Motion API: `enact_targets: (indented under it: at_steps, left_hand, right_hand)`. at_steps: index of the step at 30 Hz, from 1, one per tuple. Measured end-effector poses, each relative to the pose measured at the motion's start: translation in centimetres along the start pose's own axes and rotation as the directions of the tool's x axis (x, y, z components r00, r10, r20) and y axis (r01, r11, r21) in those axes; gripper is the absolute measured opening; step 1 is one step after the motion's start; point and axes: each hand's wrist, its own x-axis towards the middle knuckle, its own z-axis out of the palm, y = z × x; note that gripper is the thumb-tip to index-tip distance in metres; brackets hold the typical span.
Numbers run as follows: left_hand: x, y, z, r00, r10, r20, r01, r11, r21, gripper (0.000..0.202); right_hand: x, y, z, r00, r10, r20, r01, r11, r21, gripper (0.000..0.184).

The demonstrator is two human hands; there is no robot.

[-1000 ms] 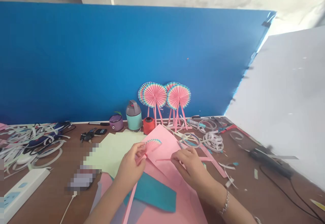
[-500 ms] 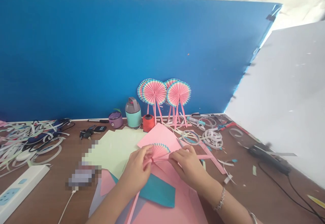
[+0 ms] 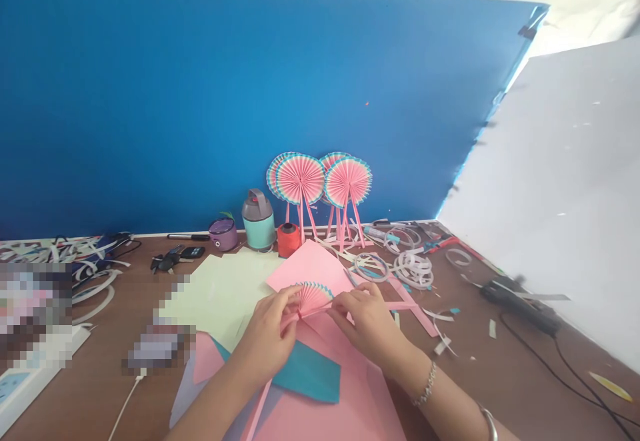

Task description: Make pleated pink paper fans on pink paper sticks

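A pleated pink paper fan [image 3: 314, 296] with a blue-tipped edge is half spread between my hands. My left hand [image 3: 273, 324] pinches it near the gathered centre, where a pink paper strip runs down toward me. On the other side, my right hand [image 3: 363, 314] is closed on the fan's right end, and another pink strip [image 3: 400, 306] sticks out past its fingers. My fingers partly cover the fan's lower part. Beneath the hands lie a folded teal paper [image 3: 313, 374] and pink paper sheets [image 3: 350, 414].
Several finished pink fans [image 3: 301, 180] stand against the blue partition [image 3: 200, 94]. Nearby are a turquoise container [image 3: 259, 228], a purple jar [image 3: 223, 234] and a red object [image 3: 289, 240]. Pale green sheets [image 3: 215, 294] lie left; curled paper strips [image 3: 414, 270] and a black device [image 3: 520, 308] lie right.
The view has shifted slightly, so the background sits a little further left. My right hand has moved slightly along the fan's right end; my left hand keeps its hold.
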Motion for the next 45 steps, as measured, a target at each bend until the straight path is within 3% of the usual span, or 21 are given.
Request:
enact_targets:
  at_steps: [7, 18, 27, 37, 45]
  left_hand:
    - [0.04, 0.18, -0.21, 0.999, -0.006, 0.036, 0.005, 1.0, 0.021, 0.05]
    - [-0.12, -0.29, 0.06, 0.999, 0.012, 0.045, -0.014, 0.999, 0.042, 0.051]
    - [-0.15, -0.64, 0.34, 0.999, 0.05, 0.014, -0.051, 0.99, 0.132, 0.05]
    - [0.04, 0.03, -0.06, 0.999, 0.036, 0.026, -0.039, 0.992, 0.119, 0.049]
    - [0.27, -0.22, 0.01, 0.998, -0.044, 0.043, 0.044, 0.999, 0.001, 0.047]
  right_hand:
    - [0.02, 0.0, 0.02, 0.999, 0.036, -0.031, -0.037, 0.998, -0.043, 0.011]
    - [0.11, -0.35, -0.38, 0.999, -0.011, -0.048, 0.006, 0.996, -0.087, 0.002]
    - [0.0, -0.86, -0.57, 0.996, -0.061, -0.059, 0.053, 0.99, -0.132, 0.015]
    - [-0.07, -0.65, -0.48, 0.998, -0.051, -0.021, 0.049, 0.995, -0.092, 0.024]
    - [-0.18, -0.08, -0.45, 1.0, -0.001, 0.026, 0.0, 0.999, 0.041, 0.006]
